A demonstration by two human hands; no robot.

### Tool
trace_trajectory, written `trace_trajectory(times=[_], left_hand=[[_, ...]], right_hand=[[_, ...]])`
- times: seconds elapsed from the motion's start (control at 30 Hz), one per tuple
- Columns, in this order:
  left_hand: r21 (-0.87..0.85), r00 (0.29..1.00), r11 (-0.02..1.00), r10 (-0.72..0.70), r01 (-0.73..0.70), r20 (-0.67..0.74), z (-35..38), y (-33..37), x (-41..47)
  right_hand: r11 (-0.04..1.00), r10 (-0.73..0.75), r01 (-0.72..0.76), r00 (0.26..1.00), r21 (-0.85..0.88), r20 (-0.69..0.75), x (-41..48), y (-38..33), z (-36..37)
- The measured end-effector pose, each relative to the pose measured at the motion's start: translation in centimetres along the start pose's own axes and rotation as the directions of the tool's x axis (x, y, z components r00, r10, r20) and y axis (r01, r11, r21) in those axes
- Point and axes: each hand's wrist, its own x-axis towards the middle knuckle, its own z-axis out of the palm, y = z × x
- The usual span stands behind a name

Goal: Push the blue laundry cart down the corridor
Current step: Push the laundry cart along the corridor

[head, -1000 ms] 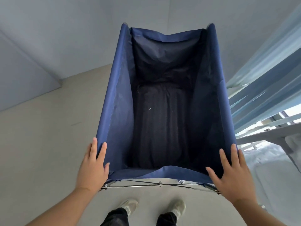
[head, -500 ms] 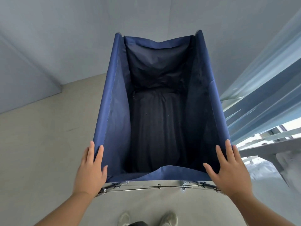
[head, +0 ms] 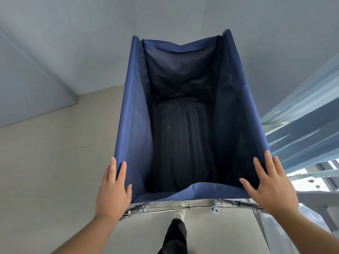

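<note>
Cart (head: 128,125) with open floor on its left, railing tight on its right

Left of the cart, pale floor (head: 55,162) spreads wide to a grey wall (head: 36,88). More wall rises behind the cart's far end. On the cart's right, a slatted railing (head: 302,129) runs just beside the fabric side. The near rim sags above a metal frame (head: 174,208).

The left hand (head: 112,191) lies flat on the near left corner, fingers straight, thumb on the cloth. The right hand (head: 271,187) presses the near right corner with its fingers spread and straight, curled round nothing. Both forearms reach forward to the cart. A dark trouser leg (head: 176,235) shows below the frame.
</note>
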Motion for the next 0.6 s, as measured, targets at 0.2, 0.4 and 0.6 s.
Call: trace_trajectory(times=[0.2,0.4,0.6], left_hand=[[0.006,1.000,1.000,-0.024,0.024,0.012,0.0,1.9,3.2],[0.014,0.999,0.999,-0.036,0.036,0.024,-0.3,2.7,6.9],[-0.008,0.998,0.999,-0.050,0.050,0.026,-0.6,3.3,10.9]], right_hand=[[1.000,0.008,-0.008,1.000,-0.023,0.027,4.9,1.3,-0.2],[1.000,-0.004,0.006,0.999,-0.027,0.050,9.6,1.4,-0.8],[0.999,-0.008,0.011,0.998,-0.045,0.059,14.4,1.4,-1.4]])
